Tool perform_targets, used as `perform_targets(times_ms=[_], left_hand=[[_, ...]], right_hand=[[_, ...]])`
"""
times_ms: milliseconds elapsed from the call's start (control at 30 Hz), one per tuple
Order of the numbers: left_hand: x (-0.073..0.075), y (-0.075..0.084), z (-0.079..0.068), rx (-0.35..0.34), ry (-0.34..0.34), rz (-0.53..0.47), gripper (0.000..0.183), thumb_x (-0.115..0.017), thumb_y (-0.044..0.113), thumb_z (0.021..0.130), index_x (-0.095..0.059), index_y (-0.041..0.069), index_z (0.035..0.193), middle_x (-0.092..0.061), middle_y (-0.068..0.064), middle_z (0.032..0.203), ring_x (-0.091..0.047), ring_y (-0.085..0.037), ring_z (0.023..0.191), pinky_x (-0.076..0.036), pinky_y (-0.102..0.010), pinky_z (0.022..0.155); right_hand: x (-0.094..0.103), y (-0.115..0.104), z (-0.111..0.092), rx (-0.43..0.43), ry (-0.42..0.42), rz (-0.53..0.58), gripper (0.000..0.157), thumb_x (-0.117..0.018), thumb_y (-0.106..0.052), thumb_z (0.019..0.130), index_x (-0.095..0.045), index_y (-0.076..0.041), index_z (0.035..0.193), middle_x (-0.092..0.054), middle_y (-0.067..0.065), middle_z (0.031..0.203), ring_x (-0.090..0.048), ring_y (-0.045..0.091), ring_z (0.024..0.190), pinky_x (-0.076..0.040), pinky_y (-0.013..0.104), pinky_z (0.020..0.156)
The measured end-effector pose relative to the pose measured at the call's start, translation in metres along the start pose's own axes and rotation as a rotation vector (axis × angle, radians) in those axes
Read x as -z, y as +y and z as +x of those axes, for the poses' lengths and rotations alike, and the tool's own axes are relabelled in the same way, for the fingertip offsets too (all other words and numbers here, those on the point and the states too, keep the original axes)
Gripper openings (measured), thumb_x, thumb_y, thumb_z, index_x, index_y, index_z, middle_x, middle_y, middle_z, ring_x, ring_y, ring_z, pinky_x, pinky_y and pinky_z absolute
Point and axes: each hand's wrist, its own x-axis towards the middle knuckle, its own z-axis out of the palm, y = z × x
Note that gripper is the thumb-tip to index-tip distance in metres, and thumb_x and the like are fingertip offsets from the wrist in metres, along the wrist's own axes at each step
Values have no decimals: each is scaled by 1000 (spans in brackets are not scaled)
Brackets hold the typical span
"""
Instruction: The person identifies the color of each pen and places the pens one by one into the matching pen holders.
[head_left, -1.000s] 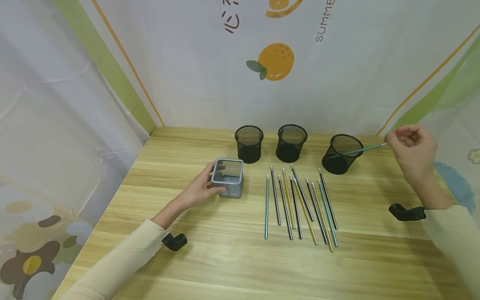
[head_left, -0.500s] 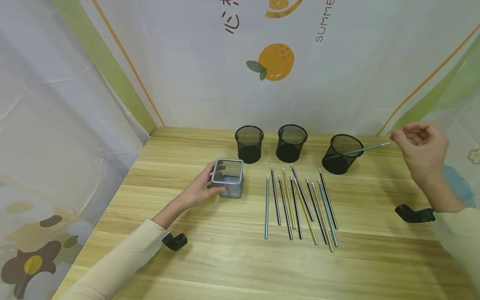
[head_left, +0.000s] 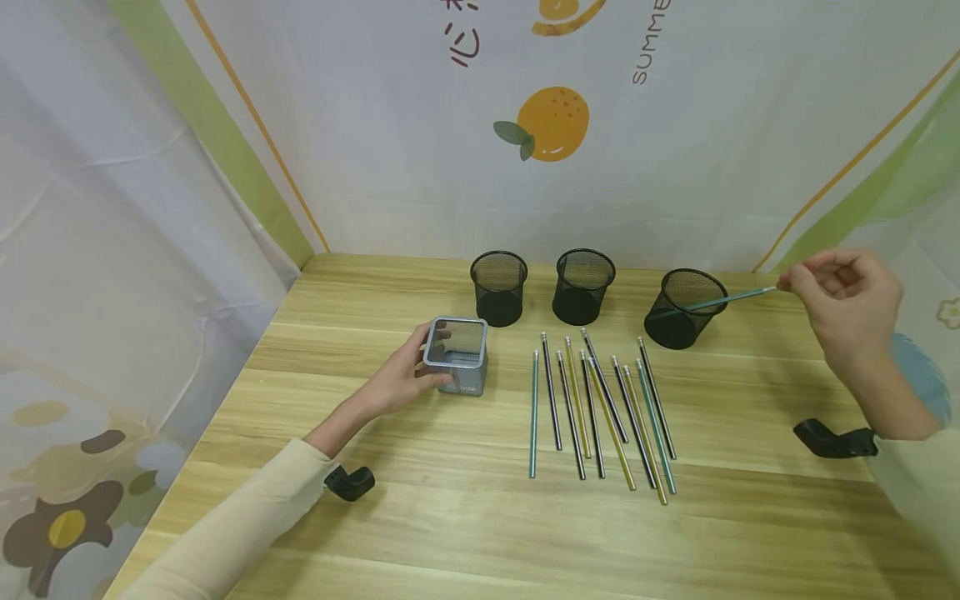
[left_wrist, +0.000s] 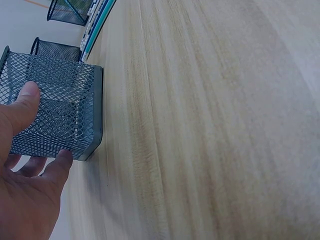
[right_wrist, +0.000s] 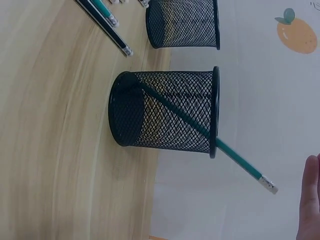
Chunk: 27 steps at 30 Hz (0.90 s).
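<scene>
My left hand (head_left: 408, 375) holds a square grey mesh pencil holder (head_left: 459, 379) on the table, thumb on one side and fingers on another. Leaning inside the round black mesh pencil cup (head_left: 667, 329) at the right is a teal pencil (head_left: 738, 297), its eraser end jutting past the rim. My right hand (head_left: 855, 304) hovers by that end with loosely bent fingers. In the right wrist view a gap separates the teal pencil (right_wrist: 240, 160) from the fingers (right_wrist: 310, 195), at the edge. Several black, gold and teal pencils (head_left: 592, 417) lie in a loose row on the wooden table.
Two more round black mesh cups, one at left (head_left: 498, 304) and one in the middle (head_left: 577, 304), stand along the back of the table (head_left: 450, 517). A white printed curtain (head_left: 390, 167) hangs behind. Black wrist mounts (head_left: 832, 440) protrude by both sleeves.
The right hand has let go of the teal pencil and moved right, then slightly back toward its eraser end. The pencil stays leaning in the cup. The left hand has not moved.
</scene>
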Motion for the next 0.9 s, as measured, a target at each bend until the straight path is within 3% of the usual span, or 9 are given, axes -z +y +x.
perform_targets(times_ms=[367,600,900], left_hand=[[0,-1,0,9,7,19,84,-71,-12,89,-24,3,157,-34,-27,153,-41,-49,135,-47,-43,105],[0,-1,0,10,6,16,84,-71,-12,89,-24,3,157,-34,-28,153,-41,-50,135,-46,-44,106],[0,-1,0,15,5,15,84,-71,-12,90,-23,3,157,-33,-27,153,-41,-50,135,-47,-45,105]], right_hand=[[-3,-4,-10,-70,-70,1,7,-61,23,88,-57,21,94,-69,16,78,-71,21,69,-61,25,75],[-3,-4,-15,-86,-101,-72,3,-61,19,90,-60,16,90,-70,15,75,-70,19,66,-61,24,72],[3,4,-25,-117,-254,-46,2,-56,24,91,-56,22,92,-69,17,82,-70,20,68,-61,27,70]])
